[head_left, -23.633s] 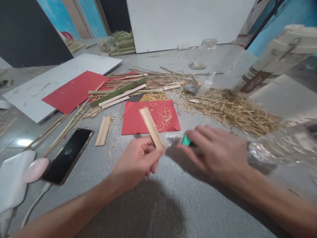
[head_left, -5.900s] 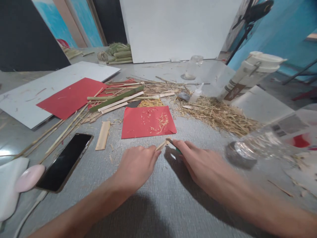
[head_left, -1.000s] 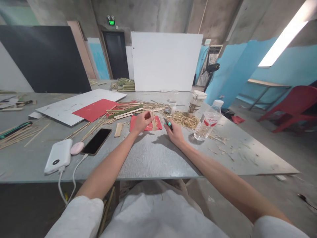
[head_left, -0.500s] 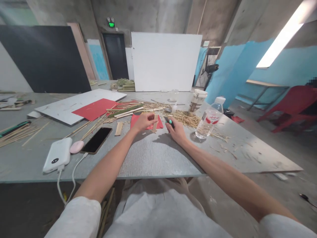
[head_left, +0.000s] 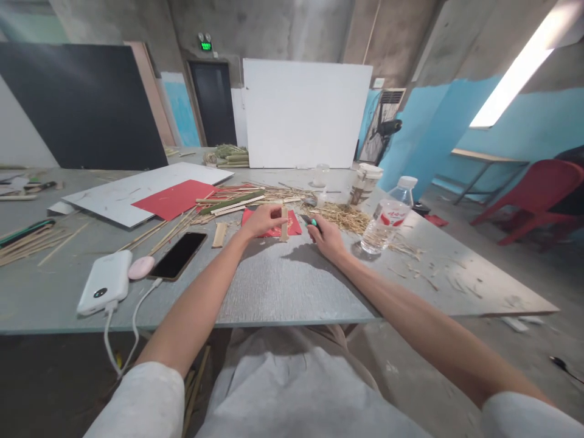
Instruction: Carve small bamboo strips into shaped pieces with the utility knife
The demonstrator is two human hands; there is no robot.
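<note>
We held a short bamboo strip (head_left: 284, 224) upright in our left hand (head_left: 261, 220), fingers pinched on it, above the red paper (head_left: 294, 227). Our right hand (head_left: 326, 237) was closed around a green-handled knife (head_left: 309, 221), just right of the strip, on the grey table (head_left: 283, 286).

Phone (head_left: 177, 263) left of hands – bottle (head_left: 387, 218) right, on table (head_left: 283, 292).

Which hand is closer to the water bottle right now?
Right. The right hand, holding a green-handled knife, lies just left of the water bottle; the left hand is farther left, holding a wooden strip.
</note>
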